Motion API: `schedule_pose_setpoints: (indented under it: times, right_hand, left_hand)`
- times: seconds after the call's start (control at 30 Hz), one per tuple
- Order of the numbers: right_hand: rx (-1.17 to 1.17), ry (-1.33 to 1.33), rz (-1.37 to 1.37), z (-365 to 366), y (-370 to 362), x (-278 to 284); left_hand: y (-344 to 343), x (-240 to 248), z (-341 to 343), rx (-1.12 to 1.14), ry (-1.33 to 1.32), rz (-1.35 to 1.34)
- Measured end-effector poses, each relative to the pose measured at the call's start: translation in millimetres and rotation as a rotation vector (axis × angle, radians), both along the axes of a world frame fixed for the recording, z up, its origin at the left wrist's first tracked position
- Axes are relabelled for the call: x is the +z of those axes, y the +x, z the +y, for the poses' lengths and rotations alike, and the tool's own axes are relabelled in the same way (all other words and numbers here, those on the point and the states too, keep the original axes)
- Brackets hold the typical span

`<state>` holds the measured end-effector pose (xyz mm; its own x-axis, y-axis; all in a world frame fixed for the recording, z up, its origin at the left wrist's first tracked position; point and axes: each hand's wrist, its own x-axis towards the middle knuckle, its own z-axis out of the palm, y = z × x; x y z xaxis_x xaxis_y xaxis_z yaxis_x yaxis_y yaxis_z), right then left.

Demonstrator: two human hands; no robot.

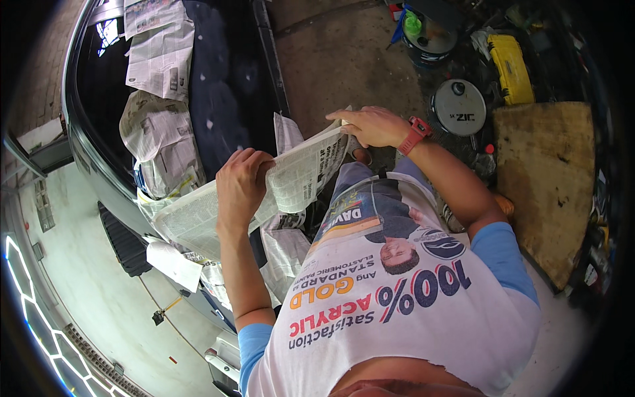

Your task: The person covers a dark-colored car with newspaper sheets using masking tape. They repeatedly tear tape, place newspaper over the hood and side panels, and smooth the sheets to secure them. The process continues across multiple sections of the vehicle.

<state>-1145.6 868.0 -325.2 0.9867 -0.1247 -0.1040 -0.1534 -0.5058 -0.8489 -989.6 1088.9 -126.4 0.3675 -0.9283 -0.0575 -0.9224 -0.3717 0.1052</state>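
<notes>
A long folded newspaper sheet (297, 177) stretches in front of me beside a dark car door panel (228, 86). Its upper edge is pinched by my left hand (243, 182), with the fingers curled over the fold. My right hand (372, 126), a red watch on its wrist, grips the sheet's right end between thumb and fingers. The sheet's left part slants down toward the car body. More newspaper (159, 59) covers the car along the panel's left side, and a crumpled piece (162, 135) hangs just below it. Further paper (284, 245) shows behind the held sheet.
On the right stand a round lidded can (459, 107), a yellow case (511, 69) and a worn wooden board (546, 185). A dark bucket (428, 43) with a green item on top sits farther off. Concrete floor (331, 59) lies between car and clutter.
</notes>
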Motion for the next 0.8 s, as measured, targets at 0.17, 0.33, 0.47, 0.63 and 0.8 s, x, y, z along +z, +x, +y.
schedule_pose_setpoints:
  times: [0.17,0.33,0.47,0.63,0.8]
  right_hand:
    - [-0.022,0.083,0.046,-3.0,2.4,-0.7]
    - [-0.047,0.001,0.063,-0.9,2.5,3.0]
    - [-0.081,-0.060,-0.139,5.8,-3.4,-13.2]
    - [-0.197,-0.105,-0.191,12.7,-14.2,-32.9]
    - [-0.169,-0.168,0.020,6.6,-15.3,-26.3]
  left_hand:
    - [3.7,1.8,-3.2,-0.036,-0.012,0.017]
    - [2.5,6.0,-5.7,0.011,0.032,0.044]
    - [9.9,6.1,0.6,0.034,0.054,0.032]
    - [12.0,5.2,6.0,0.073,0.077,0.083]
    - [10.1,1.5,3.9,0.065,0.093,0.084]
